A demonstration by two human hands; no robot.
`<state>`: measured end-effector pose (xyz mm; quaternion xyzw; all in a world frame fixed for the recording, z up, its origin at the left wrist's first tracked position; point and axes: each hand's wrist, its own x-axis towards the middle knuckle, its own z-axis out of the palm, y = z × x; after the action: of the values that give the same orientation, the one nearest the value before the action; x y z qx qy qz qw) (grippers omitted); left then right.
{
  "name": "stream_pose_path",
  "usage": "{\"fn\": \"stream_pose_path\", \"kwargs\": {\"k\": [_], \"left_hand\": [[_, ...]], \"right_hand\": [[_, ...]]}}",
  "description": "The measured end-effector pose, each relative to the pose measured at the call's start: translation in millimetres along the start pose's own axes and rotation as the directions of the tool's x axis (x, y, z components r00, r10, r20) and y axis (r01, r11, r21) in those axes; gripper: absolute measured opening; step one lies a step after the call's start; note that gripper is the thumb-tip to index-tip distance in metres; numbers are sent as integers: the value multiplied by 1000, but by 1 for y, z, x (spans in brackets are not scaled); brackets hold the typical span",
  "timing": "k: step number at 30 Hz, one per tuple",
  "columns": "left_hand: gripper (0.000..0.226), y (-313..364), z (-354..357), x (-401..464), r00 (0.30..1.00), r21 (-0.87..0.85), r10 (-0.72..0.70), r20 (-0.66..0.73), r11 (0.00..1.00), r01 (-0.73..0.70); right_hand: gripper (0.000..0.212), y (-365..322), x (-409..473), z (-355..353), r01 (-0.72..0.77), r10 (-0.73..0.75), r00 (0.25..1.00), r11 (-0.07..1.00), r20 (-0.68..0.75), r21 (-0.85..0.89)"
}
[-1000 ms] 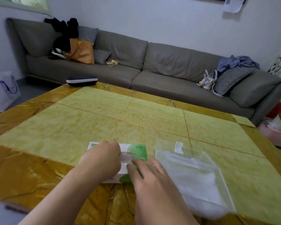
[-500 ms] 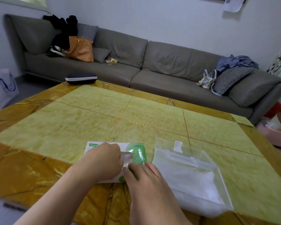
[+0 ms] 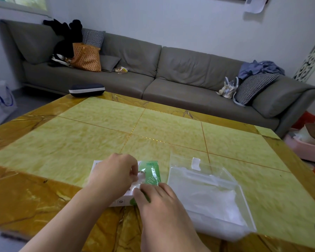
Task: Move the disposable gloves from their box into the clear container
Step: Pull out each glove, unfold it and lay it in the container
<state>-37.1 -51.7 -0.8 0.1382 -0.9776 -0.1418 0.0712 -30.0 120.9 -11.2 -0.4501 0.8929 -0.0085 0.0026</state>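
Gloves (image 3: 141,180), thin and clear, showed at the opening of the white-and-green box (image 3: 149,171) near the front edge of the yellow marble table (image 3: 98,139). The right hand (image 3: 158,202) lay on the box's near end, its fingertips at the plastic, though its grip was unclear. The left hand (image 3: 115,174) pinched the plastic from above. Just right of the box sat the clear container (image 3: 211,193), holding pale film. Beyond stood a grey sofa (image 3: 171,75).
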Motion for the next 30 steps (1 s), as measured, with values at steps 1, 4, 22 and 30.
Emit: {"fn": "stream_pose_path", "kwargs": {"k": [1, 4, 22, 30], "left_hand": [[11, 1, 1, 1, 1000, 12, -8, -13, 1000, 8], [15, -1, 4, 2, 1000, 19, -19, -11, 1000, 19], [16, -12, -17, -4, 998, -290, 5, 62, 957, 13], [17, -6, -32, -5, 995, -666, -68, -79, 746, -2]], "right_hand": [[80, 0, -1, -1, 0, 0, 1000, 1000, 3, 7], [80, 1, -1, -4, 3, -4, 1000, 999, 6, 32], [75, 5, 3, 24, -32, 33, 994, 999, -107, 7], [80, 5, 1, 21, -40, 39, 999, 999, -35, -16]]}}
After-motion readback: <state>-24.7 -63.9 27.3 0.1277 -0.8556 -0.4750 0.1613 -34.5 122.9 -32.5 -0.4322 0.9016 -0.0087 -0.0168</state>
